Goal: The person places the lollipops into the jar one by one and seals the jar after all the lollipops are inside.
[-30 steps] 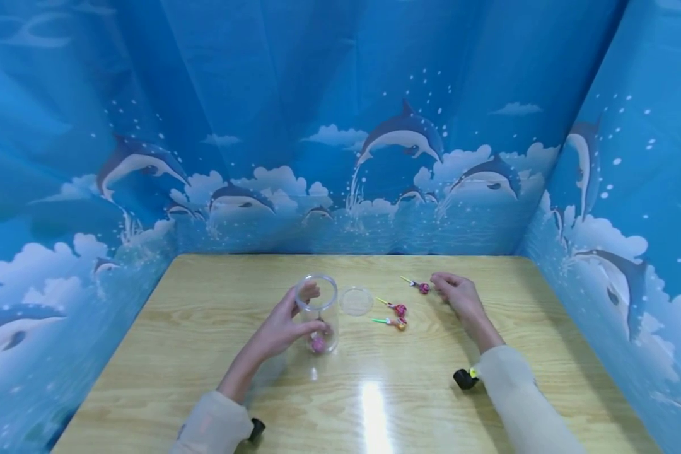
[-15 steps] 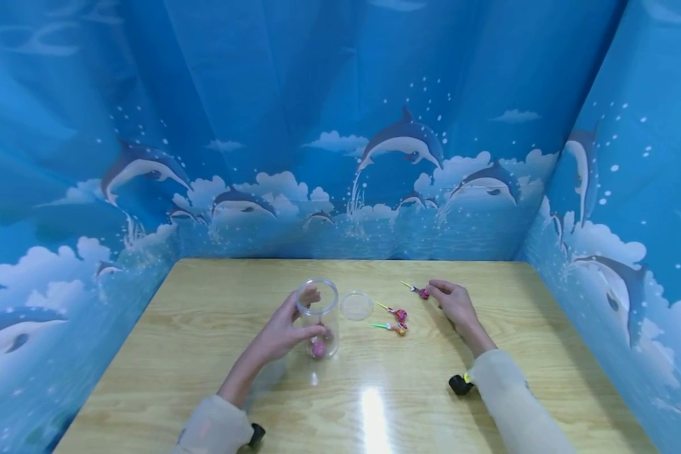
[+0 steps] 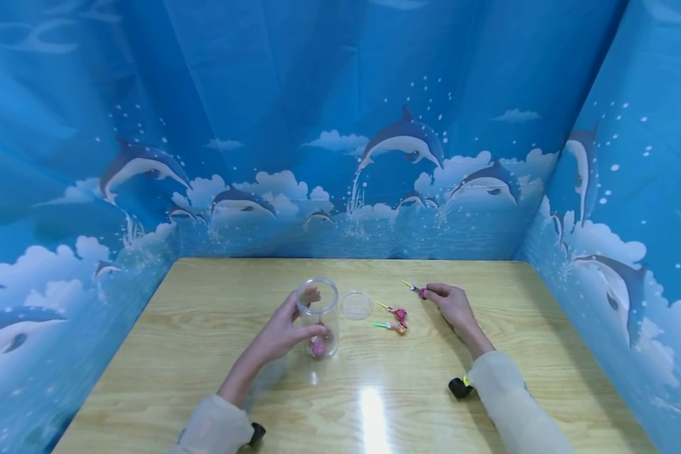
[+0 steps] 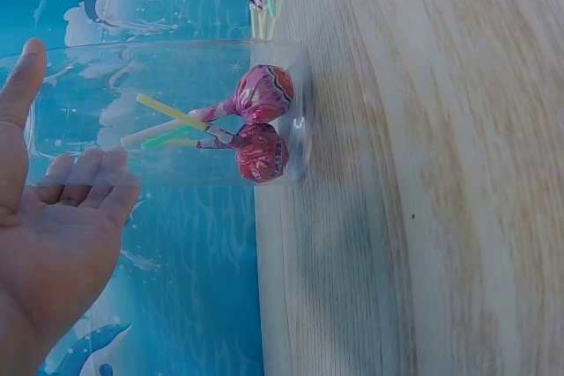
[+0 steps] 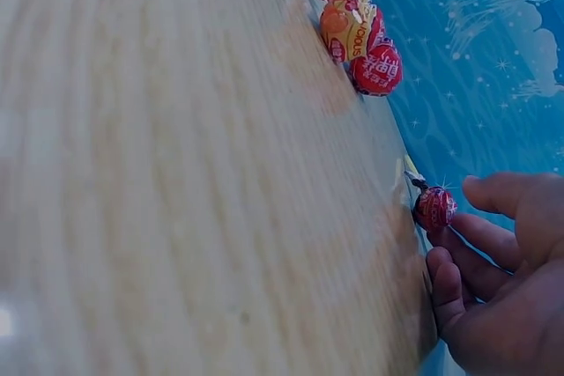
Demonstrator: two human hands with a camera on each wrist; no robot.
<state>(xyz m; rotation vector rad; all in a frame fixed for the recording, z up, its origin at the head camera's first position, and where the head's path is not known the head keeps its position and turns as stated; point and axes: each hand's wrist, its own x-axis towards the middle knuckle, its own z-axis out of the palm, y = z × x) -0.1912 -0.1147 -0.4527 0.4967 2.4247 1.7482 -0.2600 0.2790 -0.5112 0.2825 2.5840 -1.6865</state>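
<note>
My left hand (image 3: pixel 280 325) is curled round a clear plastic jar (image 3: pixel 333 315), thumb on the near side and fingers behind. The jar stands upright, its mouth uncovered. Inside, in the left wrist view, wrapped lollipops (image 4: pixel 264 94) rest heads down with their sticks leaning up; some overlap. My right hand (image 3: pixel 453 307) reaches to a red-wrapped lollipop (image 5: pixel 434 209) lying at the right. Its fingers come against the candy head. In the right wrist view the thumb stands slightly apart from it, and the yellow stick points away from the hand.
A clear round lid (image 3: pixel 356 305) lies flat beside the jar. Between it and my right hand are a red lollipop (image 3: pixel 398 313) and an orange-and-red lollipop (image 3: pixel 397 328) with a green stick, heads close together. A dolphin-print curtain (image 3: pixel 340 176) rises behind the wooden table (image 3: pixel 420 403).
My right hand has moved left and slightly down onto the far lollipop's head, which it stood apart from a second ago. The left hand and jar keep their place.
</note>
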